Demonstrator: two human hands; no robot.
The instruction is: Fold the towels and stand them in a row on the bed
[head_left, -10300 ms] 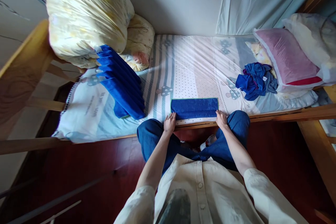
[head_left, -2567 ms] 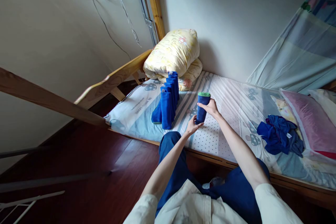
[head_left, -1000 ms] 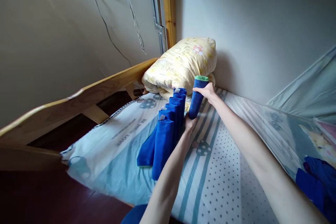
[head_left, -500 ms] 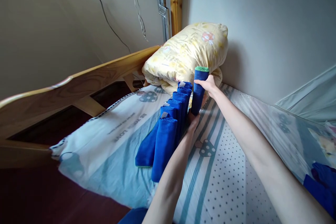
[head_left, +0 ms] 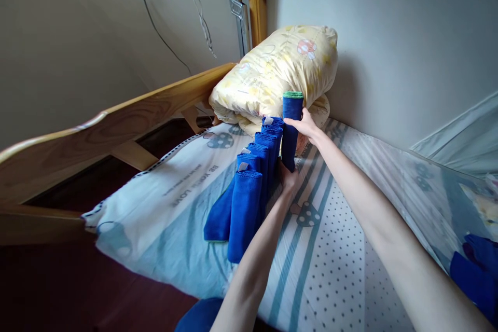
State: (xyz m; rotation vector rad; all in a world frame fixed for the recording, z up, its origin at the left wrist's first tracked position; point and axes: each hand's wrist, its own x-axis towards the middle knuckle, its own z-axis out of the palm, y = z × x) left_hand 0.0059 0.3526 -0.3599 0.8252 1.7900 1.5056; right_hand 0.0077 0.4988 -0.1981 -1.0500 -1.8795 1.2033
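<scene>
- Nearest: a knee in blue trousers (head_left: 200, 315), at the bed's edge. At far right, a loose heap of blue fabric (head_left: 474, 280) lies on the patterned sheet (head_left: 334, 270), well apart from the row.
- Blue cloth row (head_left: 244, 212): folded cloths stand on end, closely packed, in a line running away from the viewer. The close packing probably gives each thin piece side support. White tags show at some upper ends.
- Slanted blue cloth (head_left: 220, 218): leans at the left side of the row's near end, possibly as a prop.
- Left hand (head_left: 288, 176): grips the lower end of the held cloth, beside the row. Spread is narrow; some fingers are hidden. This grip appears to carry the base.
- Right hand (head_left: 308, 125): grips the upper part, thumb across the near face, opening matched to the cloth's width. This presumably holds the folds together and the piece vertical.
- Held cloth (head_left: 292, 114): dark blue, green edge up, near upright, just right of the row's far end. Contact with the row or sheet cannot be determined.
- Farthest: a yellow quilt (head_left: 280, 72) is bundled in the corner behind the row, near the wooden bed rail (head_left: 155, 106).
</scene>
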